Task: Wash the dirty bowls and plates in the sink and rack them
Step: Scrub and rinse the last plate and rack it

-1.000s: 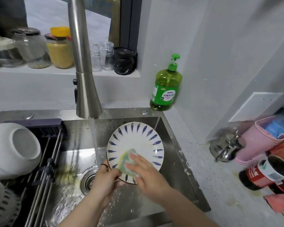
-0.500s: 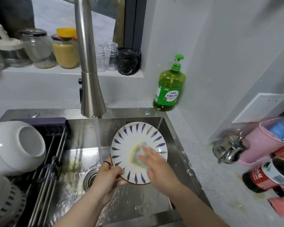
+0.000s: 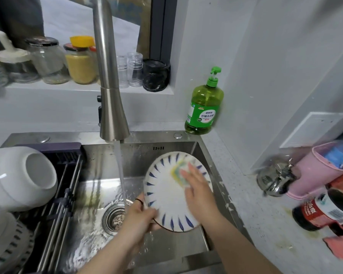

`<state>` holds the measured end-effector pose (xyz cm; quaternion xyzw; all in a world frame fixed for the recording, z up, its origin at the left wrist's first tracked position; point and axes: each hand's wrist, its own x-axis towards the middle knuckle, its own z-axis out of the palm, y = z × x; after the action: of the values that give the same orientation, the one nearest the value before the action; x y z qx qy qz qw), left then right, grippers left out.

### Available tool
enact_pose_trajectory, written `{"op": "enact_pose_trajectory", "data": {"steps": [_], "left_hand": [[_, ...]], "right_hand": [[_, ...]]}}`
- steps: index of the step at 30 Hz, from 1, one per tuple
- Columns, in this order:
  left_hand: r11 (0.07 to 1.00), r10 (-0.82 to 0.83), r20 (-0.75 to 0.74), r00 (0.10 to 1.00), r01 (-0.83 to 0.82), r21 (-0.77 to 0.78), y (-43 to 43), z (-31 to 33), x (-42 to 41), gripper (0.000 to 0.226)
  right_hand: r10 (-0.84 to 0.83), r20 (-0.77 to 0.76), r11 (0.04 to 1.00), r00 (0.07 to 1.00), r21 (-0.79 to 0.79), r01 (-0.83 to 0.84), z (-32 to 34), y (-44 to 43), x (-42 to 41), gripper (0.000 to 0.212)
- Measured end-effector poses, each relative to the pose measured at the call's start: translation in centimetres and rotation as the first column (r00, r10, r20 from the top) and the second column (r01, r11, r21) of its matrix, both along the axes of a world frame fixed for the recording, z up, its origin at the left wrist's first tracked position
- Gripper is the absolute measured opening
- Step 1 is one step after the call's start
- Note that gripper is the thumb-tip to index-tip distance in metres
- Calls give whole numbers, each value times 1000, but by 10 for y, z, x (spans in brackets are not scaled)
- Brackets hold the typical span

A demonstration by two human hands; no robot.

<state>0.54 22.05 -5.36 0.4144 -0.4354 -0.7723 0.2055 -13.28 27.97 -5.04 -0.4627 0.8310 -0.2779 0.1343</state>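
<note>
1. A person scrubs a plate point(image 3: 166, 200) over the sink point(image 3: 166, 248) while the tap point(image 3: 111, 107) runs, its water point(image 3: 121, 171) falling just left of the plate toward the drain point(image 3: 115, 217).
2. The left hand point(image 3: 141, 218) grips the plate's lower-left rim, thumb on the face and fingers curled behind. The plate is tilted up with its face to the camera, held above the basin and beside the stream, not under it.
3. The right hand point(image 3: 198, 194) lies flat, fingers straight, pressing a sponge point(image 3: 177, 173) against the upper right of the plate's face.
4. Done so far, as far as can be judged: a white bowl point(image 3: 28, 175) lies on its side in the rack point(image 3: 63, 194) at the left, and a second patterned dish point(image 3: 10, 242) sits below it (cut off by the frame edge). Both look washed.
5. Left to do: the plate in hand is mid-scrub, so it likely needs a rinse and then a place in the rack. No other dirty dishes show in the basin, though the arms hide its near part.
6. Against a second ago, the sponge has climbed from the plate's lower edge, close to the left hand, through the centre and up to the top right. The left hand keeps its hold on the same stretch of rim, and the water keeps running.
</note>
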Motion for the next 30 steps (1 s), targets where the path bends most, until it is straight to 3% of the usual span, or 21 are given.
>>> {"op": "enact_pose_trajectory", "data": {"steps": [2,6,9,12,15,18,22,25,26,27,28,29,30], "left_hand": [[1000,-19,-31,999,19,-15,12,-2,-3,42],[995,33,-48,998,-38,-97,6,-4,-6,46],[942,-5,22,1000,12,-336,4,-10,-4,48],[773,-12,218,976,147,-617,18,-15,-4,49],[589,95,501,860,357,-725,24,-12,-4,54],[369,163,588,793,503,-781,18,-20,-2,61],[212,203,650,732,615,-759,20,-29,-5,61],[92,145,513,846,505,-858,15,-40,-4,67],[98,108,418,902,409,-907,16,-45,-3,69],[220,69,300,951,279,-935,17,-52,-2,70],[456,72,201,977,147,-878,15,-50,-3,70],[752,77,151,986,42,-658,15,-43,-4,64],[944,63,86,994,-31,-328,14,-37,-7,51]], "right_hand": [[-78,87,996,993,-44,82,9,-16,15,51],[52,348,994,936,-113,-13,12,-23,55,48],[-59,578,962,814,-184,200,21,-21,67,50],[-256,759,844,599,-126,521,26,-30,69,78],[-353,846,710,399,-35,703,22,-38,60,77],[-372,872,664,318,11,748,14,-32,48,63],[-327,920,623,217,36,782,7,-25,40,49],[-262,933,660,246,-13,751,13,-13,29,42],[-208,947,682,244,-38,731,18,-7,23,40],[-140,963,703,229,-66,708,23,-1,17,38],[-73,974,730,213,-93,677,27,5,10,37],[-19,980,757,199,-116,644,29,10,4,38],[18,982,777,188,-132,615,28,14,-2,41]]}}
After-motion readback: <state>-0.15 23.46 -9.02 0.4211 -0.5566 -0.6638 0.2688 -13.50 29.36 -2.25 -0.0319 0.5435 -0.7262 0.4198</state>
